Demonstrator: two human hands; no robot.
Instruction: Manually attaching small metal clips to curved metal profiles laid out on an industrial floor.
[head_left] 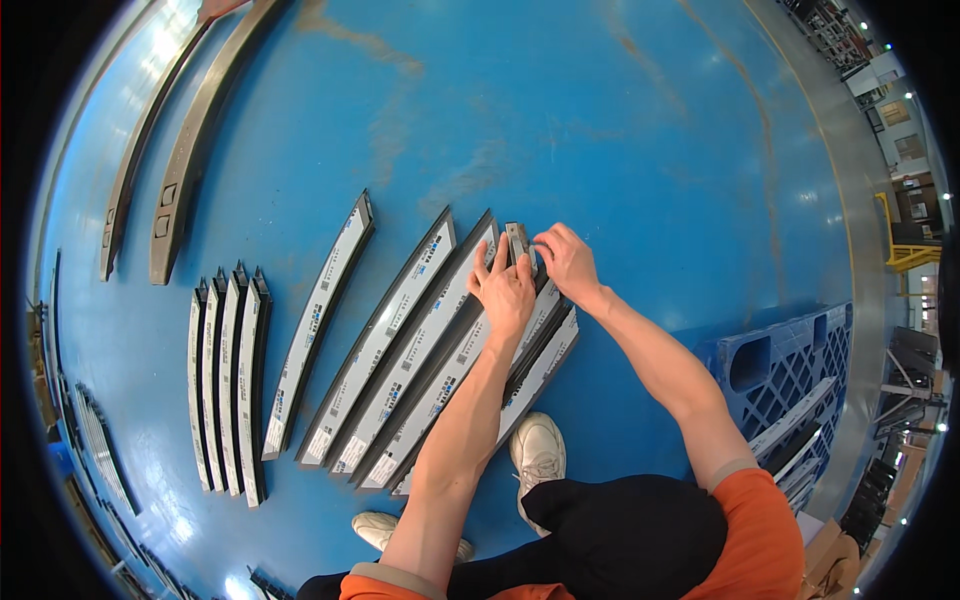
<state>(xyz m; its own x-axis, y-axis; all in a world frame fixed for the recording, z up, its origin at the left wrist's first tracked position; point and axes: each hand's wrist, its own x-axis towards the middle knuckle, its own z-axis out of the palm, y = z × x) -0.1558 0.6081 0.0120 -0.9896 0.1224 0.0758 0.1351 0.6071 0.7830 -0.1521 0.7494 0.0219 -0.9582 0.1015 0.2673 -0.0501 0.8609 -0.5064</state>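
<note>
Several long profiles covered in white printed film lie fanned out on the blue floor in front of me. My left hand (503, 288) is over the far end of one on the right, fingers spread and fingertips touching around a small metal piece (517, 244) at that end. Just right of that piece, my right hand (567, 264) has thumb and fingers pinched together; whatever is between them is too small to make out. A wide filmed profile (412, 375) lies left of my left forearm. Another profile (545, 368) is partly under the fan's right side, near my shoe.
To the left stand four-sided gaps aside, several narrower profiles (229, 385) in a close row. Two brown curved beams (185, 170) lie at the far left. A blue plastic pallet (790, 365) carrying more profiles is at my right. My shoe (540, 455) is close to the fan.
</note>
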